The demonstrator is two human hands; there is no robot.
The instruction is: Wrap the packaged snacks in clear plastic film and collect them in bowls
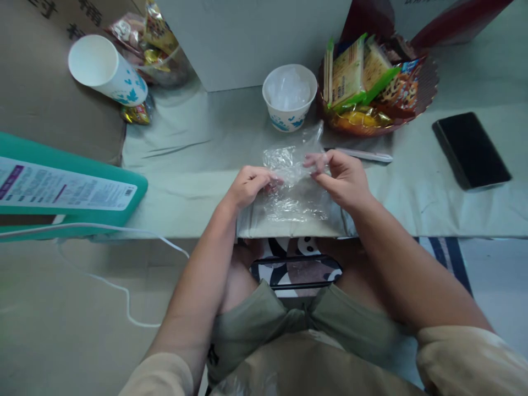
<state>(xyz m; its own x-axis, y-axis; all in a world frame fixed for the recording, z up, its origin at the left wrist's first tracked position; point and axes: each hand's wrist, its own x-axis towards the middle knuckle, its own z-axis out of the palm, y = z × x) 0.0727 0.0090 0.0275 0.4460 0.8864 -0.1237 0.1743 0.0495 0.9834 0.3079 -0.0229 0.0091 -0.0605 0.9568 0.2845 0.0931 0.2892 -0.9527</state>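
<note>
From where I stand, the left hand (247, 187) has its thumb and fingers closed on the left side of the bag (296, 202). The bag is to the right of this grip, between both hands, at the near part of the table (185, 176). It is crumpled, but its long axis seems to run away from the person. The right hand (350, 179) pinches its right side, slightly farther up; whether some fingertips are under the film, I cannot tell. Both hands are about equally near.

Around, from the left: the green jug (134, 190), the tall cup (124, 82), then the small cup (284, 117), just beyond the bag and limiting the room there. A white stick (369, 156) lies partly behind the right hand, the bowl (377, 130) beyond, the phone (472, 148) well apart.
</note>
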